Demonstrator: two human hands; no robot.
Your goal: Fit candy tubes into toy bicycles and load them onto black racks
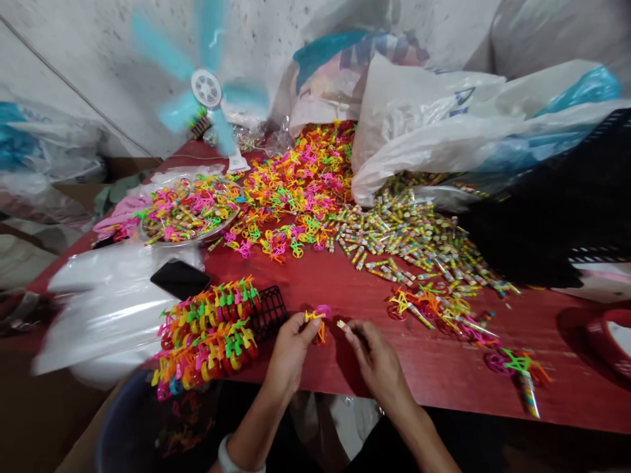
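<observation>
My left hand [290, 348] pinches a small plastic toy piece [315, 315] with yellow, pink and orange parts, just above the table's front edge. A short gap to the right, my right hand [377, 358] has thumb and fingers closed on a small printed tube [342, 324], its pale end pointing at the toy piece. Left of my left hand stands a black grid rack [269, 312]. Its left part is filled with rows of bright plastic pieces [210, 335] in red, yellow, green and orange.
Loose plastic pieces [296, 190] and printed tubes [414, 236] lie heaped across the red table [305, 276]. A heaped tray [190, 210], a phone [180, 279] and plastic sheets [118, 302] are left; a fan [207, 89] spins behind. White sacks [444, 125] stand at back right. Assembled pieces [525, 378] lie right.
</observation>
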